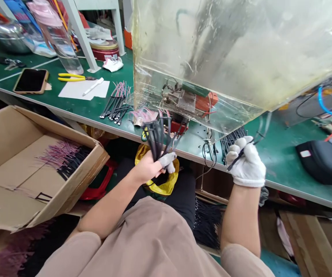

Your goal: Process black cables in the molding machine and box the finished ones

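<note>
My left hand (157,167), with pale covers on some fingertips, is closed round a bunch of black cable leads (156,138) that stand up and fan out over the bench edge. My right hand (247,161), in a white glove, pinches a thin black cable (237,159); its far end is blurred. Just left of the glove, a row of black cables (232,140) lies on the green bench, partly hidden. Between the hands, behind a clear plastic guard (189,92), sits a small machine with a red block (206,103).
A carton (96,169) on the left holds pink-and-black leads (67,156). More leads (116,104) lie on the bench near yellow-handled pliers (73,77), a phone (31,80) and a bottle (64,50). A black case (324,161) stands right; a yellow bag (168,186) hangs below the edge.
</note>
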{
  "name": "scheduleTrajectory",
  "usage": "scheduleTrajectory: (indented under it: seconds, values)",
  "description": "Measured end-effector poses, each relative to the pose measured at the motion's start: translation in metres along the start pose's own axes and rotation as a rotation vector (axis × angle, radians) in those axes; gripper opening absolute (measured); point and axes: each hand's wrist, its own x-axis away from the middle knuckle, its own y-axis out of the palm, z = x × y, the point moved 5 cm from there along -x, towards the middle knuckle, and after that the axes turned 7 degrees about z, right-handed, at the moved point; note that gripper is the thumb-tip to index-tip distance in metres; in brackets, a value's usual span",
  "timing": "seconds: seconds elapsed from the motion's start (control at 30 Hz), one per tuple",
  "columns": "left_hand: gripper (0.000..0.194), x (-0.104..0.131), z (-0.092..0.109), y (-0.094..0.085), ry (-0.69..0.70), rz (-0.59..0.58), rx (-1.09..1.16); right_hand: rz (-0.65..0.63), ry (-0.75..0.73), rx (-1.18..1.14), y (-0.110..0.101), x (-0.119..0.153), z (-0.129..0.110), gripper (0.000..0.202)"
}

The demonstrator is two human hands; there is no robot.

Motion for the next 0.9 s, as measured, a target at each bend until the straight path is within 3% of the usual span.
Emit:
scheduleTrajectory:
  seconds: [0.07,0.13,0.3,0.37,0.43,0.53,0.67,0.9]
  values:
    - [0.040,0.028,0.011,-0.016,0.010,0.055,0.088,-0.071,0.003,0.023,0.020,0.021,0.000,0.021]
    - [0.039,0.050,0.024,-0.031,0.062,0.123,0.151,-0.164,0.111,0.056,0.042,0.039,0.018,0.022]
    - [0.043,0.075,0.051,-0.048,0.195,0.178,0.109,-0.420,0.562,-0.001,0.076,0.079,0.118,0.038]
    - [0.044,0.076,0.052,-0.053,0.199,0.229,0.084,-0.423,0.686,-0.060,0.075,0.088,0.156,0.044]
    - [0.046,0.075,0.046,-0.057,0.182,0.286,0.098,-0.394,0.749,-0.099,0.072,0.093,0.179,0.045]
    - [0.048,0.072,0.037,-0.059,0.140,0.320,0.150,-0.402,0.758,-0.129,0.077,0.089,0.183,0.042]
    - [0.050,0.067,0.046,-0.053,0.213,0.328,0.136,-0.491,0.740,-0.236,0.110,0.062,0.160,0.031]
    - [0.056,0.067,0.056,-0.052,0.199,0.381,0.157,-0.272,0.688,-0.220,0.151,0.005,0.143,0.010]
